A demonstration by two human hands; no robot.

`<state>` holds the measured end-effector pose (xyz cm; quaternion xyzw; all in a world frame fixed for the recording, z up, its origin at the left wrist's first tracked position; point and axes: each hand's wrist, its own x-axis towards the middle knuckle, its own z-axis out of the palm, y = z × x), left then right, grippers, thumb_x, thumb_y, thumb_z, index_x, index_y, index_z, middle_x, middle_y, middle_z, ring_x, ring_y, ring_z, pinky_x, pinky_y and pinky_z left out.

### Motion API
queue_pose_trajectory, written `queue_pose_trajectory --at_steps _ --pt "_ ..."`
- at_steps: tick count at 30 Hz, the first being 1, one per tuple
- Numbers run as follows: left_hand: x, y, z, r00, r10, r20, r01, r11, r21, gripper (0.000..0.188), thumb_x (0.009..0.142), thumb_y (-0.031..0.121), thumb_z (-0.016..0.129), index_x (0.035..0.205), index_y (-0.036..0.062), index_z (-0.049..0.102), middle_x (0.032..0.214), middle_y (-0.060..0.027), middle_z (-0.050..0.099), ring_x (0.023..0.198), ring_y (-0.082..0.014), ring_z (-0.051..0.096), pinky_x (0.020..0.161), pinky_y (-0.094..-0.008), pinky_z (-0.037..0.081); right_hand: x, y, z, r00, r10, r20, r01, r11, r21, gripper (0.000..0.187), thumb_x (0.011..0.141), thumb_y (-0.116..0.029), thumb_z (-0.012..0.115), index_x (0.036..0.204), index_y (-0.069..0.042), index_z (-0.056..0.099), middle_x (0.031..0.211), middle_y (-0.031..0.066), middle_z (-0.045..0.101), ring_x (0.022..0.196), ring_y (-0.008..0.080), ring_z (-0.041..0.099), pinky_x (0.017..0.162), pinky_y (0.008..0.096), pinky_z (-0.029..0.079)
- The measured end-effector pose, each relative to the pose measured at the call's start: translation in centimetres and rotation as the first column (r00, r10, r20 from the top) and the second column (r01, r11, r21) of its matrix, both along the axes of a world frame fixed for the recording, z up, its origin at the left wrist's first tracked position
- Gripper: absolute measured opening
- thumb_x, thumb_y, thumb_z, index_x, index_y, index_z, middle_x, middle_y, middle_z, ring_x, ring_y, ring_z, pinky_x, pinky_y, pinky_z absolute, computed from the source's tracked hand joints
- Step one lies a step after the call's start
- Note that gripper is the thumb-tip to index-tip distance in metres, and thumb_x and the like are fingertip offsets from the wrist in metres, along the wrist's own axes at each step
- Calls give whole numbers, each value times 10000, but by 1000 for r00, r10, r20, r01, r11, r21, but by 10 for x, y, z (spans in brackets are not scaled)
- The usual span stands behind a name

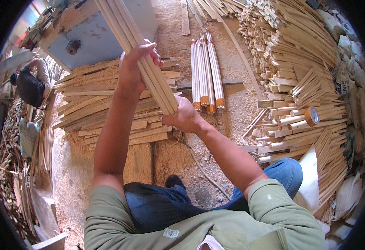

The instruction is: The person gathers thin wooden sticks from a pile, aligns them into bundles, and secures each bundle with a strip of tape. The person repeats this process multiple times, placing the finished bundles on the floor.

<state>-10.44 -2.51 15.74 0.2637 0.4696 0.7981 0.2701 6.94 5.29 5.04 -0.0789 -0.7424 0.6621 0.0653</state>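
Note:
A bundle of pale round wooden rods (126,33) slants up and to the left in front of me, its lower end toward my middle. My left hand (136,62) is wrapped around it partway up, thumb over the top. Lower down, my right hand (183,116) closes about the near end, its fingers partly hidden behind the rods. The rods' far ends run out of the picture. Beyond my right hand, several similar rod bundles (206,71) lie side by side, bound with orange-brown tape at their near ends.
Rough planks (103,100) lie stacked under the held bundle, beside a large bluish box (82,37). At right rises a big pile of sticks (303,54), with a tape roll (311,116) on it. Sawdust covers the floor. A person (31,83) bends over at far left.

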Motion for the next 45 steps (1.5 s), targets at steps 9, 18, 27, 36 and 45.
queue_pose_trajectory --at_steps 9,18,27,36,45 --pt "-7 -7 31 992 109 -69 -108 994 30 456 949 305 810 1245 13 624 989 -102 691 875 -215 707 857 -425 618 -9 17 45 989 -28 -144 68 956 285 476 800 -116 787 1241 0 651 959 46 667 848 133 631 741 329 576" --pt "70 2 8 -347 -304 -887 -668 744 7 836 892 131 775 1645 121 411 1762 -153 311 1682 -339 167 1358 -585 130 15 96 96 969 -67 237 -195 382 903 292 796 -261 767 1019 -75 796 955 182 802 887 321 805 764 453 646" --pt "109 23 -97 -52 -650 -758 -404 708 -580 250 826 34 717 1070 51 666 964 -200 731 946 -407 740 835 -518 599 93 92 65 839 -39 543 -471 447 761 388 845 -269 801 1140 -21 770 1000 205 801 1012 365 787 886 467 626" --pt "107 39 -135 84 -771 -631 -460 532 -711 334 749 96 816 1020 50 627 954 -219 741 944 -443 734 854 -524 592 172 245 57 921 -289 261 -80 516 853 513 1018 -487 725 1265 -42 666 1193 152 716 1125 295 687 975 454 571" --pt "87 35 -168 151 -710 -688 -462 565 -684 250 771 49 778 959 43 613 897 -229 731 882 -455 730 796 -535 589 442 520 20 296 -935 197 218 267 939 383 913 -258 746 1229 -42 746 1063 188 805 951 297 768 865 451 598"
